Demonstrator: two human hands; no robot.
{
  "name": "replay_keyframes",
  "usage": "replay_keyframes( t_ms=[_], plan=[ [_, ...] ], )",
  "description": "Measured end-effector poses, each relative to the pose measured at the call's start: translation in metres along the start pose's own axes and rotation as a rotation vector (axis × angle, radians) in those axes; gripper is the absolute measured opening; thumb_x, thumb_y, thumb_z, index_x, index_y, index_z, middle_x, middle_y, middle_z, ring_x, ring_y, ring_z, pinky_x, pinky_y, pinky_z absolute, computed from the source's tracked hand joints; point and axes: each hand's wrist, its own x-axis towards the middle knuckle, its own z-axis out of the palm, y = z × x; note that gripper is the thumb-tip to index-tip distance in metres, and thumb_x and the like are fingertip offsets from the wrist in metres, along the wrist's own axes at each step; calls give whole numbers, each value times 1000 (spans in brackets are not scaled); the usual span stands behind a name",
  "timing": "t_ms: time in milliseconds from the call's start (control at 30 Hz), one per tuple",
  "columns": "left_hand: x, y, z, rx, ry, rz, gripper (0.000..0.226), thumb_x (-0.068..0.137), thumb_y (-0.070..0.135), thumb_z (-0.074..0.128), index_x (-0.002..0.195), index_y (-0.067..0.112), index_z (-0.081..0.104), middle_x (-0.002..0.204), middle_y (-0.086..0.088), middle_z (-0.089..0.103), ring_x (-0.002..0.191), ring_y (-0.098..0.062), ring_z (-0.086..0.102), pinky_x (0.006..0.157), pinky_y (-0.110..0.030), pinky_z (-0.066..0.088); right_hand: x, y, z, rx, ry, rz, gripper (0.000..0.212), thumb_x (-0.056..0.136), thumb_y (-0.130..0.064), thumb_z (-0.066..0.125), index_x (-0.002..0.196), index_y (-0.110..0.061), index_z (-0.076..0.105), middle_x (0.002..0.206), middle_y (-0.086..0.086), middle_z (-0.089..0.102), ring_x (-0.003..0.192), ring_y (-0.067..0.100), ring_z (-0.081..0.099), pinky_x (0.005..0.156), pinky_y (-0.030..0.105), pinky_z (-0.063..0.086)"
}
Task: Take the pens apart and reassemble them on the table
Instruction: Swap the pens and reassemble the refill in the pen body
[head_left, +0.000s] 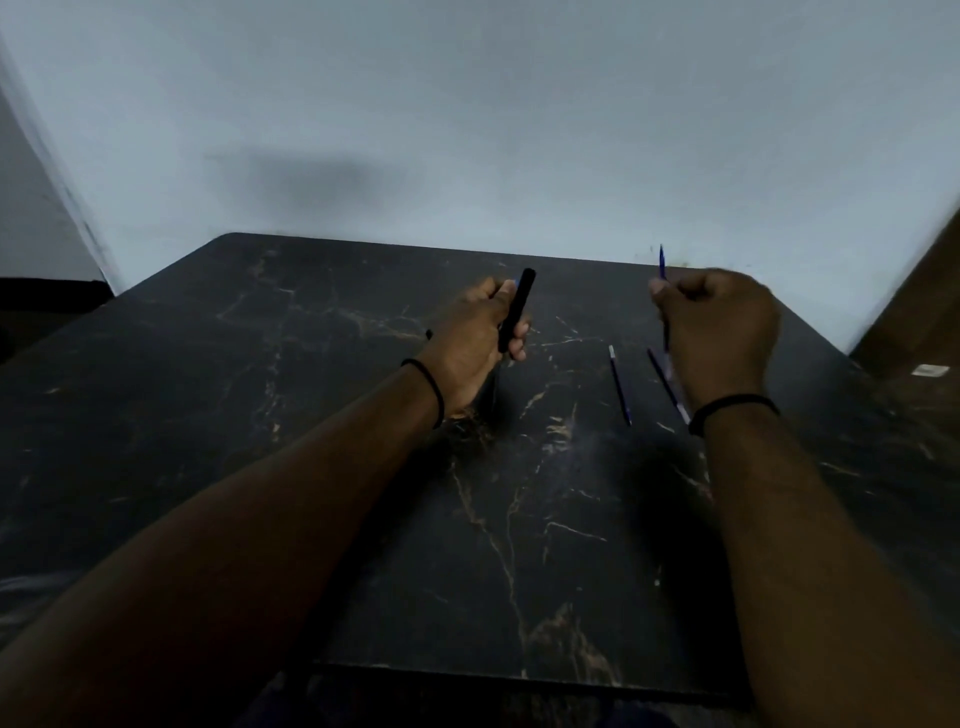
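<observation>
My left hand (480, 338) grips a black pen barrel (517, 309), held nearly upright above the dark marble table (311, 415). My right hand (719, 332) is blurred and curled round a thin blue refill (662, 262) whose tip sticks up above the fist. On the table between the hands lies a thin blue refill (620, 384). A second thin dark pen part (667, 384) lies beside it, partly hidden by my right wrist.
A pale wall rises right behind the table's far edge. A brown wooden panel (914, 312) stands at the right. The table's near edge (519, 680) runs below my forearms. Both wrists wear black bands.
</observation>
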Motion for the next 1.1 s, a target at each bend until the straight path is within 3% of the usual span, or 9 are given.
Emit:
replay_keyframes(
  t_ms=[67,167,267,333,500,667,833,900,1100],
  plan=[
    [1,-2,2,-8,-9,-4,22,106,21,35,92,15,50,68,-4,47,56,-14,41,56,-28,41,6,15,-11,-152,-76,85,22,83,-37,75,81,-15,75,74,5,70,77,24,70,76,33,56],
    [1,-3,3,-14,-18,-4,21,106,19,35,93,13,50,68,-5,46,56,-13,42,56,-27,41,5,30,-20,-336,-249,162,26,89,-29,72,94,-3,74,95,14,72,94,31,68,78,34,49],
    [3,-5,3,-15,-17,-8,20,106,18,36,93,13,50,68,-5,46,56,-13,42,55,-26,42,6,43,-17,-353,-290,260,39,90,-26,69,114,5,68,116,25,67,110,42,62,86,40,48],
    [5,-6,1,-19,-13,-7,19,106,17,36,94,14,51,68,-4,46,57,-12,43,56,-27,42,6,48,-13,-337,-288,301,42,90,-25,68,118,5,65,121,25,65,113,43,60,81,36,44],
    [6,-5,-1,2,-7,7,20,106,19,35,94,14,51,66,-2,48,54,-13,44,55,-28,42,7,49,-11,-364,-286,290,18,91,-26,67,98,-15,55,112,25,66,114,41,60,75,29,32],
    [6,-7,-1,10,-12,18,20,106,19,35,94,14,51,64,-2,50,55,-14,44,57,-30,41,12,58,-6,-355,-290,293,25,90,-27,66,100,-17,44,80,11,41,96,25,53,76,29,31],
    [4,-6,-1,1,-21,22,20,106,20,35,94,14,51,65,-2,50,55,-14,43,58,-30,40,16,62,-7,-393,-298,197,38,87,-36,68,63,-10,55,68,11,58,74,27,62,65,28,41],
    [3,-5,-1,-8,-23,24,20,106,19,35,93,14,50,65,-2,49,55,-14,43,57,-29,41,14,60,-9,-431,-285,152,33,89,-33,64,67,-9,61,82,15,66,77,28,63,67,27,40],
    [3,-4,0,-13,-6,23,22,106,18,34,92,12,49,66,-4,47,55,-15,42,55,-28,42,-7,24,-11,-348,-165,29,23,94,-33,61,84,-14,69,85,10,68,86,31,64,73,29,43]
  ],
)
